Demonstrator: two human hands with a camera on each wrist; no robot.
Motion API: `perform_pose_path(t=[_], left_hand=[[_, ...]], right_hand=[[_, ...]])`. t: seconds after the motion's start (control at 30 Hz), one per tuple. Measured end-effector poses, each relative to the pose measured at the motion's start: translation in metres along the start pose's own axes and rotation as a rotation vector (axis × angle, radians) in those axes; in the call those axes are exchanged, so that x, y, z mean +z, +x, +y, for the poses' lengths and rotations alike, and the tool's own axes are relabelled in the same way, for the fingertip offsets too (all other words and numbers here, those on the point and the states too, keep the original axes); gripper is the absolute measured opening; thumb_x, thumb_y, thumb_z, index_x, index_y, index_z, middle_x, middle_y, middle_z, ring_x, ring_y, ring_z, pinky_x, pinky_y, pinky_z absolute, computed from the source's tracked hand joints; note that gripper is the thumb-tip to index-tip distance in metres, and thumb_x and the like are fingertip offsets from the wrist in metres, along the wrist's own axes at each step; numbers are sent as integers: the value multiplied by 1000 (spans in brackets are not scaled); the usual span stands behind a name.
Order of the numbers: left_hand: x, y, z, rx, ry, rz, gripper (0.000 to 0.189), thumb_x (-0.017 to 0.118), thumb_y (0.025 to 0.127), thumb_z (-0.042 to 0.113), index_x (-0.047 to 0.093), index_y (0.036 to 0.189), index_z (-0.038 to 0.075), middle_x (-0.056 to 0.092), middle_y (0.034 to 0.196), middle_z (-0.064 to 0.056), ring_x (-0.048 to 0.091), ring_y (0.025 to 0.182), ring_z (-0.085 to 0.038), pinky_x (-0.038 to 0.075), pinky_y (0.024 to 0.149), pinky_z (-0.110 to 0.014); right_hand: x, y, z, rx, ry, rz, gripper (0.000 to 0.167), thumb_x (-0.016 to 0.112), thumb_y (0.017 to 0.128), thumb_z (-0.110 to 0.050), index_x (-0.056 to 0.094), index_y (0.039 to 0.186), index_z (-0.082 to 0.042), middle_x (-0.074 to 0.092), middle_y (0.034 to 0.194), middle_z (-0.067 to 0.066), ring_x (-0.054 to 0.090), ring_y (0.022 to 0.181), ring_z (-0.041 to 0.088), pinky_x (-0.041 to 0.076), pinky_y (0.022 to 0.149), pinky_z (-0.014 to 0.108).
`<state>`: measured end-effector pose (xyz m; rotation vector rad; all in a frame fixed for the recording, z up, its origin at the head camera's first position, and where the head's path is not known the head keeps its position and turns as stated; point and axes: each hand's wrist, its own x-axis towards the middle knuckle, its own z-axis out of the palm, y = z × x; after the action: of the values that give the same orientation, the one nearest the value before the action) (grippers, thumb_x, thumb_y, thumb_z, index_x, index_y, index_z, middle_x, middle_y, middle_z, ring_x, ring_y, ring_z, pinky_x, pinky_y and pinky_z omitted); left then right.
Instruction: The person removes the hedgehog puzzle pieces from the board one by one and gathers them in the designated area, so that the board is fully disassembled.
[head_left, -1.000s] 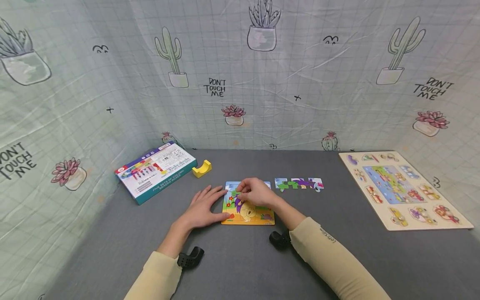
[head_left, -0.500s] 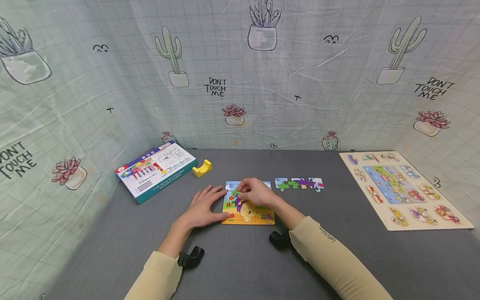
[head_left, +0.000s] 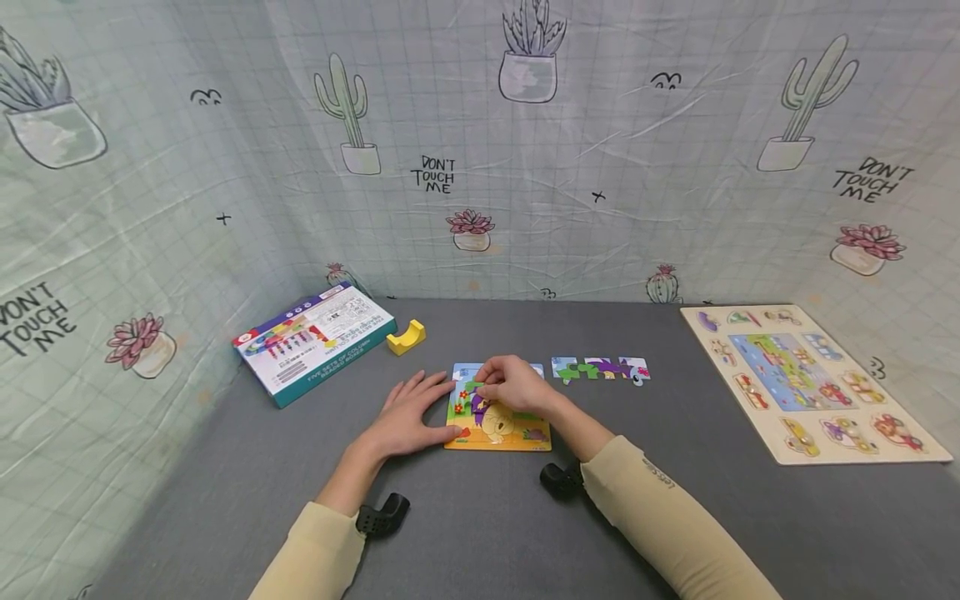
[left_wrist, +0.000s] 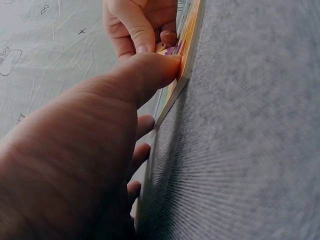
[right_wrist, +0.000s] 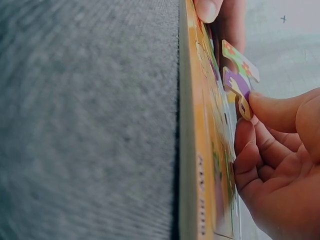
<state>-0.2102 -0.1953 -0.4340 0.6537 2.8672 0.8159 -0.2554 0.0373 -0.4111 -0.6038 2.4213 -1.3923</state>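
Observation:
A jigsaw puzzle board (head_left: 497, 443) with an orange lower edge lies flat on the grey table. My right hand (head_left: 513, 386) is over it and pinches a puzzle piece (right_wrist: 239, 80) between thumb and fingers. That piece shows green, red flowers and purple, and it stands tilted off the board in the right wrist view. From the left side my left hand (head_left: 408, 417) steadies the board, its thumb resting on the lower left corner and its other fingers spread along the edge. Part of the picture is hidden under the right hand.
Several puzzle pieces (head_left: 600, 369) lie in a row right of the board. A wooden peg board (head_left: 795, 425) is at far right. On the left are a toy box (head_left: 315, 342) and a yellow curved block (head_left: 407, 338). A patterned cloth (head_left: 480, 150) hangs behind.
The piece in my right hand has turned or tipped slightly over the same spot on the board. My left hand has stayed in place; the head view has shifted a little.

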Motion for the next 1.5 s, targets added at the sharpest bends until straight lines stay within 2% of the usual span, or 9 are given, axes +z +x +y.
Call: perform_pose_path(t=[0.37, 0.57, 0.63, 0.77, 0.87, 1.03, 1.13, 1.3, 1.5], left_hand=[[2, 0, 0, 1, 22, 6, 80, 69, 89, 56, 46, 154, 17, 33, 162, -8, 13, 151, -39, 6, 117, -62], [2, -2, 0, -7, 39, 9, 79, 68, 89, 57, 46, 154, 17, 33, 162, -7, 13, 151, -39, 6, 117, -61], [2, -2, 0, -3, 42, 12, 79, 68, 89, 57, 46, 153, 17, 34, 161, -8, 14, 151, -40, 7, 117, -62], [2, -2, 0, -2, 52, 10, 80, 68, 89, 57, 46, 154, 16, 34, 161, -8, 14, 151, -40, 7, 117, -62], [3, -2, 0, -2, 62, 9, 80, 68, 89, 57, 45, 154, 16, 33, 162, -8, 14, 151, -40, 7, 117, -62], [4, -2, 0, 10, 57, 13, 80, 68, 89, 56, 46, 154, 15, 34, 161, -9, 14, 151, -40, 7, 117, -62], [5, -2, -1, 12, 57, 15, 80, 68, 89, 57, 46, 153, 16, 33, 161, -9, 14, 151, -39, 7, 117, -61], [6, -1, -2, 9, 65, 16, 80, 68, 89, 57, 45, 154, 16, 33, 161, -9, 15, 151, -39, 7, 117, -61], [4, -1, 1, -10, 67, 12, 80, 68, 88, 57, 46, 153, 16, 34, 161, -9, 14, 151, -40, 7, 117, -62]], right_hand=[[-14, -9, -5, -37, 29, 8, 11, 66, 98, -6, 66, 106, 0, 65, 89, 6, 60, 81, 21, 47, 69, 30], [-29, -17, -2, -65, 22, 35, 12, 67, 97, -7, 66, 107, 0, 65, 89, 6, 58, 76, 22, 44, 62, 28], [-35, -22, 0, -68, 25, 42, 13, 67, 97, -7, 66, 107, 1, 65, 89, 7, 59, 78, 24, 45, 63, 29], [-47, -31, 2, -62, 48, 56, 13, 67, 96, -6, 65, 107, 2, 65, 89, 8, 63, 87, 33, 51, 75, 35], [-56, -37, 5, -47, 47, 67, 13, 67, 96, -6, 65, 107, 2, 66, 89, 8, 65, 89, 35, 51, 77, 37], [-73, -46, 16, -23, 24, 89, 15, 68, 97, -9, 65, 107, 1, 66, 90, 8, 62, 88, 31, 50, 77, 40], [-82, -51, 24, -20, 17, 107, 15, 67, 97, -9, 65, 107, 2, 65, 90, 9, 60, 87, 33, 49, 77, 42], [-93, -58, 35, -21, -16, 115, 15, 66, 97, -7, 64, 108, 4, 65, 90, 9, 60, 88, 36, 47, 73, 37], [-99, -63, 45, -14, -70, 101, 14, 66, 97, -5, 63, 107, 4, 64, 89, 7, 58, 81, 23, 47, 70, 32]])
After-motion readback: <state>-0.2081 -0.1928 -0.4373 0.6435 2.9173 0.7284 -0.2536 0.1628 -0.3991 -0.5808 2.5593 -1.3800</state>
